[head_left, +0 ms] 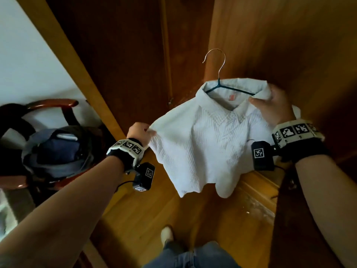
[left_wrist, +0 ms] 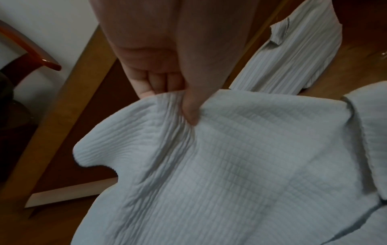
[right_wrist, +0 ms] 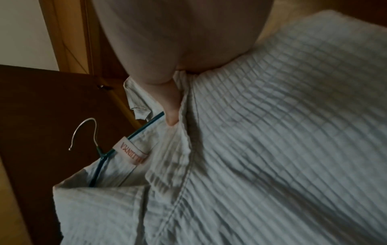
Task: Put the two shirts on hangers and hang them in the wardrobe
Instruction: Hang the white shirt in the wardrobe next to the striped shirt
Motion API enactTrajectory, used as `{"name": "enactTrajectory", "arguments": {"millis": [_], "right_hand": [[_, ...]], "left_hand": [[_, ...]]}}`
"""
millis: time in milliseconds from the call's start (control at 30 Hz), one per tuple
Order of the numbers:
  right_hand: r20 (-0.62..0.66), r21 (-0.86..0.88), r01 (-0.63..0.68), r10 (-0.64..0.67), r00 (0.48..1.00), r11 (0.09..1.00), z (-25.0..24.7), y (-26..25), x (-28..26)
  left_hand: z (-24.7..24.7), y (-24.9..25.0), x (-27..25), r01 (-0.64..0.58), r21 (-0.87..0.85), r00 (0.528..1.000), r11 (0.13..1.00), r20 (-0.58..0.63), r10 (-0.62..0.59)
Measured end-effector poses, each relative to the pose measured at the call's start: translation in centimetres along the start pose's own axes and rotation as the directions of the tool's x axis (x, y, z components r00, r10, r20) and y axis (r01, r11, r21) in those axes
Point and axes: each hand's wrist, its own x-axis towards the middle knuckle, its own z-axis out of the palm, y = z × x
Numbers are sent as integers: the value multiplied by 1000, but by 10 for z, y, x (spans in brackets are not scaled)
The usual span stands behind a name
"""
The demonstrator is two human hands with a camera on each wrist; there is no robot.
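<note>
While my right hand (head_left: 274,107) pinches the collar of the white shirt (head_left: 208,144) against the teal hanger (head_left: 229,89) just beneath its thumb, my left hand (head_left: 140,131) grips the sleeve edge out to its side. Held between both hands in mid-air, the shirt looks light and limp. I judge the stiffer hanger neck the better hold for hanging.

Ribbed matt cloth shirt (head_left: 202,144); shiny metal-hooked hanger (head_left: 218,74); glossy wood wardrobe (head_left: 270,45).
</note>
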Motion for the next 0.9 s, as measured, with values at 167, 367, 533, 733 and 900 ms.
{"name": "enactTrajectory", "arguments": {"millis": [167,367,533,733,900], "right_hand": [[13,-16,-70,70,997,997,-26,6,-10],[4,44,-102,102,995,994,-22,16,-20],[-13,-21,-115,115,993,993,-26,15,-23],[66,-129,-79,88,994,989,-35,19,-26],[47,-60,19,-17,999,998,-29,13,-18]], "left_hand": [[-15,11,24,-17,58,996,998,-83,22],[-1,50,29,-83,91,995,992,-51,88],[21,101,10,-516,64,854,854,116,507],[34,118,5,-538,23,842,843,53,536],[35,140,-3,-580,38,815,814,33,579]]}}
